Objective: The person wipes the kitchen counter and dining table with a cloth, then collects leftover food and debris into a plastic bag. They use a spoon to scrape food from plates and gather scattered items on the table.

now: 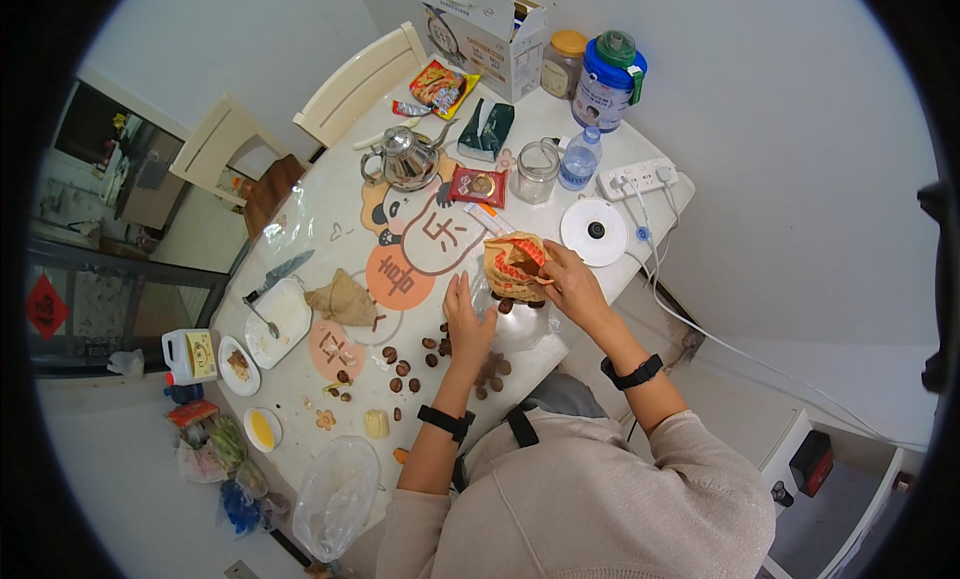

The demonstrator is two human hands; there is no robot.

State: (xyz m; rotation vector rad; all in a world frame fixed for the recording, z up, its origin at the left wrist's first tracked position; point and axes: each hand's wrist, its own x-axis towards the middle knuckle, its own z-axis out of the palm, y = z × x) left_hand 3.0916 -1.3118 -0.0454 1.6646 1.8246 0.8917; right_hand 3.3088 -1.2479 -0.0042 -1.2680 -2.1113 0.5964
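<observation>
My right hand (576, 282) pinches the rim of a brown paper bag (510, 282) with red print. The bag's mouth faces up, and its inside is mostly in shadow. Left of the bag, my left hand (470, 320) is held over the table with fingers apart and nothing in it. A few chestnuts (505, 306) show at the bag's lower edge, by a clear plastic bag (525, 331). More loose chestnuts (403, 368) lie scattered left of my left forearm, and another group (495, 369) lies between my forearms.
On the table (330, 256) stand a metal teapot (409, 159), a glass jar (537, 174), a water bottle (580, 159) and a power strip (637, 180). A knife (281, 270) lies near a white tray (279, 331). A bowl of yellow liquid (262, 429) sits near the left edge.
</observation>
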